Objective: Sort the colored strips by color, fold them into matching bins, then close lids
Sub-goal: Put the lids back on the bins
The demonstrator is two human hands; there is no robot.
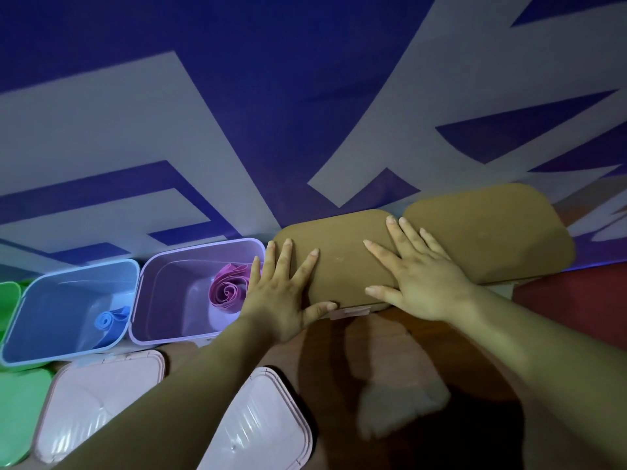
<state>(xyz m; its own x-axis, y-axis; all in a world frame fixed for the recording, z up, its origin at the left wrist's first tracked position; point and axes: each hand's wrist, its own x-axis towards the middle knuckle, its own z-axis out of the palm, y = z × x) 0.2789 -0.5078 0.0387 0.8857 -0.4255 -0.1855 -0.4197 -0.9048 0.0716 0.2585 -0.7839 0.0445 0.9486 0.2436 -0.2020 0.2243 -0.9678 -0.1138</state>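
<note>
Hands, left (284, 296) and right (415, 283), flat with spread fingers, gripping nothing, press brown lid (339, 252); open purple bin (163, 266) just left.

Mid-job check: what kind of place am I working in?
Probably an improvised indoor sorting station: a wooden surface, a blue-and-white printed banner behind it, and a blue bin and purple bin with a loose pink lid nearby.
</note>
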